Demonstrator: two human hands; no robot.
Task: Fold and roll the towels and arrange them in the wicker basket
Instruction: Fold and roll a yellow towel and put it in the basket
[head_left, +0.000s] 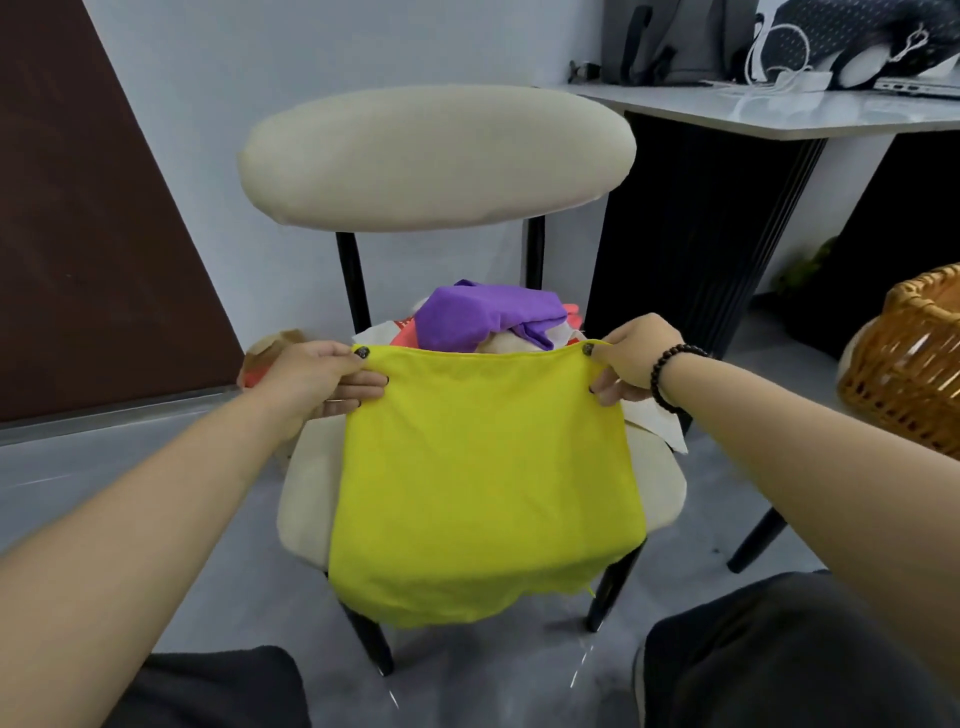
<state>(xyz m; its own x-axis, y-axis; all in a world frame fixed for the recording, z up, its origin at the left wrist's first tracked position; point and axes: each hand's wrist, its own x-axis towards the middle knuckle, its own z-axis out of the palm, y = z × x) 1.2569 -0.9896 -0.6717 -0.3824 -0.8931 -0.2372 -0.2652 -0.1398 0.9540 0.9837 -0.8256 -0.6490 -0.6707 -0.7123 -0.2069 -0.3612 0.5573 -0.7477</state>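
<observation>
A yellow towel (483, 478) hangs flat in front of me, held up by its two top corners. My left hand (311, 379) pinches the top left corner and my right hand (631, 361), with a dark bead bracelet at the wrist, pinches the top right corner. The towel's lower edge droops past the front of the cream chair seat (304, 493). Behind the towel, on the seat, lies a heap of towels with a purple one (483, 317) on top and orange (405, 332) and white ones under it. The wicker basket (914, 364) stands at the right edge, partly cut off.
The chair has a wide cream backrest (436, 156) and black legs. A grey table (779, 111) with bags, cables and a laptop stands at the back right. A brown panel (78, 208) leans at the left. My knees in dark trousers fill the bottom corners.
</observation>
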